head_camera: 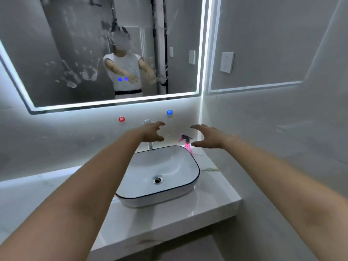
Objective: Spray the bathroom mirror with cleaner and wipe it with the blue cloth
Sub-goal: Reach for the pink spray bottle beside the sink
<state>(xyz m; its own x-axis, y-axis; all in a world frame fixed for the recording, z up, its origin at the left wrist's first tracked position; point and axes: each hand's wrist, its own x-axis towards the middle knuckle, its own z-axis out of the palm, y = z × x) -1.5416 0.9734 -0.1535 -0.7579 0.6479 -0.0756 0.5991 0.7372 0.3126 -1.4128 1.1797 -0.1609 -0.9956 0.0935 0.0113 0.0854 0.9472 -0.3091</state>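
1. We see the mirror point(79, 53), lit along its edge and smeared with streaks, above our open hands.
2. The pink spray bottle point(186, 143) stands upright beside our right hand point(209, 137).

The left hand point(153, 131) and right hand point(206, 136) reach forward side by side above the back of the basin point(195, 166), which sits on the countertop point(216, 200). Between the two sets of fingertips, just left of the right thumb, stands the spray bottle point(186, 143). Beyond and above the fingers hangs the mirror point(75, 53). The faucet point(149, 146) rises below the left hand.
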